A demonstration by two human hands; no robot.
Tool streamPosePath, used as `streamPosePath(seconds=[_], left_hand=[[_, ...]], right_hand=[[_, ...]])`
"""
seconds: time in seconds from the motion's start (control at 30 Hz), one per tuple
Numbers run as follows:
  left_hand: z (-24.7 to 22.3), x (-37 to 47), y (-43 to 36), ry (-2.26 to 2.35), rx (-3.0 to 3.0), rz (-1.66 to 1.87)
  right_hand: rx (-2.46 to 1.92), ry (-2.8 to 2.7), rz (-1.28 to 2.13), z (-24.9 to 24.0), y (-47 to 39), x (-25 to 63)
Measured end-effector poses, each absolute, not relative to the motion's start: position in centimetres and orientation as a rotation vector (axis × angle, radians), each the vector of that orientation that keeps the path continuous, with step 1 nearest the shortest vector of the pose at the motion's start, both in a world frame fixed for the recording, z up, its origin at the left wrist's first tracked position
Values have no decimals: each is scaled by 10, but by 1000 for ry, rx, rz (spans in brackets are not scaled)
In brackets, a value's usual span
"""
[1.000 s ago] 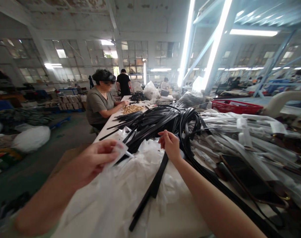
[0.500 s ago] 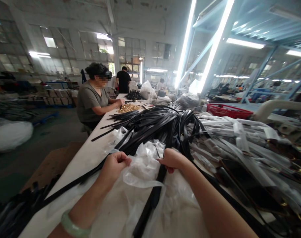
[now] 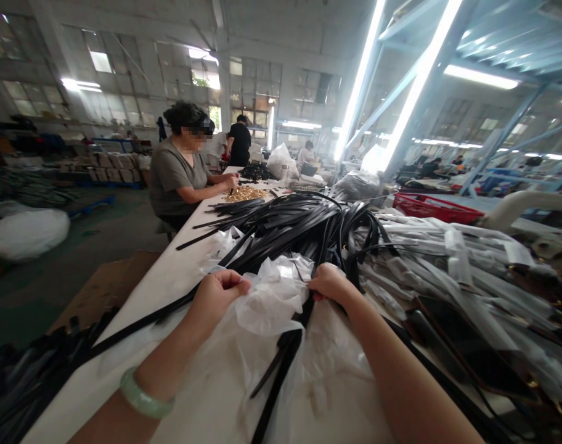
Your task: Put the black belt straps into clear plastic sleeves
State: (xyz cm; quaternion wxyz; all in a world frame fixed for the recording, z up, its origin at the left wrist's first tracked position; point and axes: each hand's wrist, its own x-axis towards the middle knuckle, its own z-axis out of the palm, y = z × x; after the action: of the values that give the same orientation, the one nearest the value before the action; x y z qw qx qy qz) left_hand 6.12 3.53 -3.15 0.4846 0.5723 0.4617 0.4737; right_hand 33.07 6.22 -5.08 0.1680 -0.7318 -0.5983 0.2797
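Thin, crumpled white plastic bag [image 3: 272, 296] is stretched between my two hands above the table. My left hand [image 3: 219, 295] pinches its left side between thumb and fingers. On the other side, my right hand [image 3: 328, 283] is closed on the bag's right edge; its fingertips are partly hidden. A black strap [image 3: 281, 376] runs below the bag and slants toward me, partly covered by the translucent plastic. Just beyond my hands lies a large heap of black straps [image 3: 285, 231]. Another long strap [image 3: 142, 327] crosses the table under my left wrist.
Straps wrapped in white plastic [image 3: 429, 265] cover the table's right side, beside a dark phone-like slab [image 3: 470, 345]. A red crate [image 3: 438, 208] stands behind. A co-worker [image 3: 182, 169] sits at the left edge by gold metal pieces [image 3: 246, 193]. Dark straps [image 3: 40, 357] hang lower left.
Both hands keep hold of the plastic bag, which has shifted and bunched differently. The strap beneath shows a second loose end. My view has turned slightly left and down.
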Motion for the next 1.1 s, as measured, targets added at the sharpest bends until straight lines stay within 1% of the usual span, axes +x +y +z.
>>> streamPosePath(seconds=[0.1,0.17,0.3,0.37,0.43,0.53,0.63,0.7,0.87,1.1], left_hand=[[-29,61,33,1138,1385,1120],[-26,61,30,1069,1415,1063],[-20,62,18,637,1483,709],[-19,64,13,486,1492,594],[-22,66,12,484,1480,605],[-28,67,17,621,1404,704],[-33,65,23,763,1360,800],[-33,65,25,823,1364,837],[-31,66,23,865,1385,840],[-31,67,22,868,1426,813]], right_hand=[[-1976,-1576,815,-49,63,328],[-1870,-1470,839,-46,62,325],[-1595,-1248,894,-33,61,323],[-1412,-1130,953,-26,61,324],[-1133,-961,1154,-20,59,323],[-748,-729,1527,-17,51,313],[-732,-806,1665,-17,40,295],[-717,-879,1610,-16,34,286],[-579,-964,1270,-10,28,282],[-617,-1062,1196,-12,29,285]])
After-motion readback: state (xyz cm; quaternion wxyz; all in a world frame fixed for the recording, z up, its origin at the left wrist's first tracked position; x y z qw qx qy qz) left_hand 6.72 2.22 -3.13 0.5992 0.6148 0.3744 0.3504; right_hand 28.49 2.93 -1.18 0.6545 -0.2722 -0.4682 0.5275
